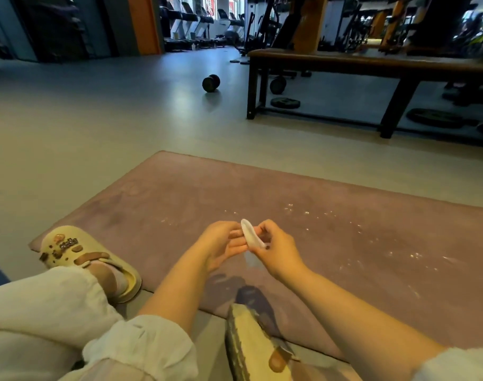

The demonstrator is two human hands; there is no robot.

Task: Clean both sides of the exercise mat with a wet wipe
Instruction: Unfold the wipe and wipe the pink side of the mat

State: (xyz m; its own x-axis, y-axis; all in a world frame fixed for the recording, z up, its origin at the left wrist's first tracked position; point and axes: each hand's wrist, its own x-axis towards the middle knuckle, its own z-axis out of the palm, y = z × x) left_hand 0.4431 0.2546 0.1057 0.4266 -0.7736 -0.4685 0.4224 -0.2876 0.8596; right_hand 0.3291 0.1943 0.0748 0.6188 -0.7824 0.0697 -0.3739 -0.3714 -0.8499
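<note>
Left of the mat (180,204), a sandal (89,259) overlaps its corner. Above the mat's near edge, left hand (221,243) and right hand (279,251) both pinch the wet wipe (250,235) between their fingers. Recommendation: unfold it fully first; white specks right of the hands need firm, overlapping strokes.

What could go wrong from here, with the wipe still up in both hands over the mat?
1. The wipe is a small folded wad pinched between the left hand and right hand; used like that, it may cover little of the mat per pass.
2. White specks lie scattered on the mat's right part; wiping could smear or push them around.
3. A sandal rests on the mat's near left corner, so that patch may get missed.
</note>
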